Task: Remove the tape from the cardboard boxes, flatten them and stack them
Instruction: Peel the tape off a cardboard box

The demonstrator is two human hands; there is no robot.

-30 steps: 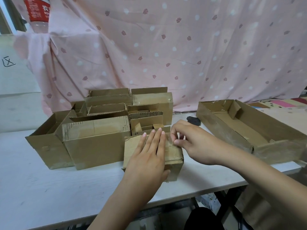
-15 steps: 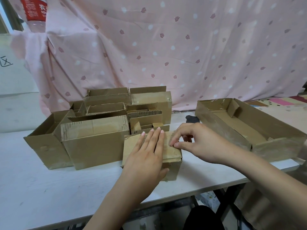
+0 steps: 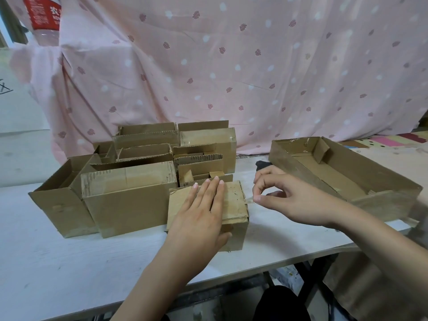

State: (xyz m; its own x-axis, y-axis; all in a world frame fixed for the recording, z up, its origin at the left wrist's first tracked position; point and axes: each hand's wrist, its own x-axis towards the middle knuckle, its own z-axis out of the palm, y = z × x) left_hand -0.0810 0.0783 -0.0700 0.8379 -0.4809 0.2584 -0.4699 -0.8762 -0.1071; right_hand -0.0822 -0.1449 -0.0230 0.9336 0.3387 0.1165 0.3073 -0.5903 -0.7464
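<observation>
Head view: right hand (image 3: 298, 200) fingers (image 3: 257, 199) pinch a strip of clear tape (image 3: 249, 200) just off the right edge of a small closed brown cardboard box (image 3: 234, 205). Left hand (image 3: 201, 218) lies flat, fingers straight, on that box's top. It stands near the front of the white bench (image 3: 69, 262), before a cluster of open brown cardboard boxes (image 3: 129, 181).

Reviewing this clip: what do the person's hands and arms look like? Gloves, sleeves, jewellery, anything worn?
Both hands are bare: no gloves on the left hand or the right hand. No rings, watch or wristband show. Both forearms are uncovered as far as the frame's edge, so no sleeve is in view. The fingernails are short, with no evident coloured polish.
</observation>
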